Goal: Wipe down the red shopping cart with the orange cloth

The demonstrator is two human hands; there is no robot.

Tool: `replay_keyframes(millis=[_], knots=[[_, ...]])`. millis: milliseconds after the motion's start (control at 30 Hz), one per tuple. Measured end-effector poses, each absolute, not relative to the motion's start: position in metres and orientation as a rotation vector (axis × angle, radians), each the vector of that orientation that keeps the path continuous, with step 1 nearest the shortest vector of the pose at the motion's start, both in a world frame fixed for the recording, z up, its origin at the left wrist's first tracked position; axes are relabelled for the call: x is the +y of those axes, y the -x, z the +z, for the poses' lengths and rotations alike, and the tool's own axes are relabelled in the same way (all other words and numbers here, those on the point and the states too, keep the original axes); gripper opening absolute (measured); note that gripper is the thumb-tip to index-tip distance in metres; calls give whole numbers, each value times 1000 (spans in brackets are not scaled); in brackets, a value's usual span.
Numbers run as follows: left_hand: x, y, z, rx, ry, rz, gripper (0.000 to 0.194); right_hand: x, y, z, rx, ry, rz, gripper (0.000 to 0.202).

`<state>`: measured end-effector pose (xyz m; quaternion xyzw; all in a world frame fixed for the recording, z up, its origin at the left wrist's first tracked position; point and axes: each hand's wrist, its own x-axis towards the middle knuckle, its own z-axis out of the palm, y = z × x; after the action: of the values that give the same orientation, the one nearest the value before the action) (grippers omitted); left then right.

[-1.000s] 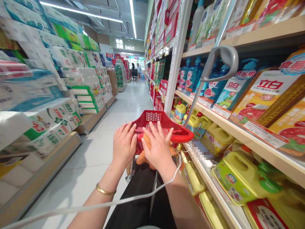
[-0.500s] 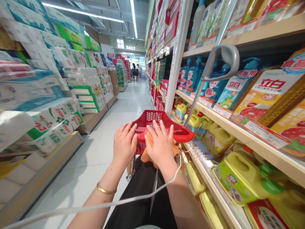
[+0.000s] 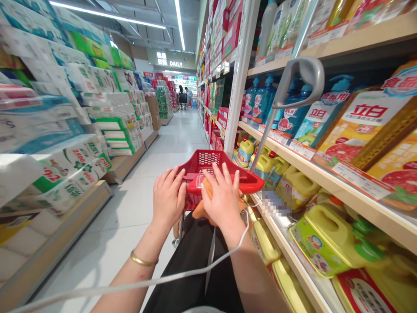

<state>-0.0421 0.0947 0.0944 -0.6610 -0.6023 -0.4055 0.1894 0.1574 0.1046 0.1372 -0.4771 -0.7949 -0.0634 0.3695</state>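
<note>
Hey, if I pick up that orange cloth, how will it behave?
The orange cloth will probably flop, since it sags loosely beneath the right hand. It looks thin, so it's likely light and unlikely to roll.

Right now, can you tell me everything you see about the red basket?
The basket is red and looks like plastic, with rows of holes in its walls and a smooth, wide rim. It is upright and open on top, in front of the person's dark-clothed legs, next to the shelves. The left hand and right hand lie at its near side, with an orange cloth under the right. I can't tell what's inside.
</note>
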Motion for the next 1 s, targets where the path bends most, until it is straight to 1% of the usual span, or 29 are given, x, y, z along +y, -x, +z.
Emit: replay_keyframes(millis=[100, 233, 300, 500, 567, 733, 800, 1000], knots=[[94, 45, 94, -1678, 1879, -1112, 50, 105, -165, 135, -2040, 1216, -144, 44], [94, 45, 93, -1676, 1879, -1123, 51, 120, -200, 127, -1744, 1481, -185, 42], [95, 43, 92, -1688, 1861, -1146, 50, 124, -203, 127, -1682, 1529, -212, 42], [96, 45, 92, -1699, 1867, -1116, 51, 108, -158, 134, -1983, 1244, -204, 42], [95, 47, 92, -1688, 1878, -1101, 51, 108, -160, 132, -1984, 1240, -191, 42], [95, 44, 93, -1677, 1881, -1123, 51, 123, -206, 122, -1684, 1535, -233, 42], [95, 41, 93, -1691, 1860, -1149, 49, 125, -210, 122, -1644, 1574, -260, 42], [94, 41, 95, -1690, 1849, -1140, 49, 103, -156, 131, -1964, 1282, -207, 42]])
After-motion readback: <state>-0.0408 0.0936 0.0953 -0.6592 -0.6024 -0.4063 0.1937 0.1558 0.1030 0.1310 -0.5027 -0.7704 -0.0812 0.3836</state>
